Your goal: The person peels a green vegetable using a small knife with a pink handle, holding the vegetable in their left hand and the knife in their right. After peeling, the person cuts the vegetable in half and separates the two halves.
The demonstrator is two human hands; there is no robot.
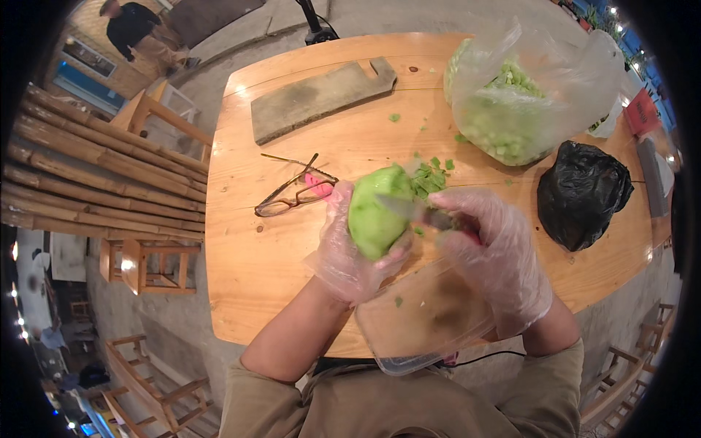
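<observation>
In a clear plastic glove, my left hand (356,252) holds a peeled pale-green fruit or vegetable (378,213) above the wooden table. My right hand (493,252), gloved the same way, grips a small knife (402,207) whose blurred blade lies against or just over the green surface. Part of its handle, reddish in places, is hidden by the fingers. Chopped green leaves (430,178) lie on the table behind the knife. Beneath my forearms and right hand is a clear plastic lid or tray (427,317) at the table's near edge, with a leaf bit on it.
Eyeglasses (296,191) rest left of my left hand, by a pink item. A worn wooden board (323,98) lies at the back left. A clear plastic bag (509,120) of cut green pieces stands back right, near a black plastic bag (583,194). A person (137,33) is far off.
</observation>
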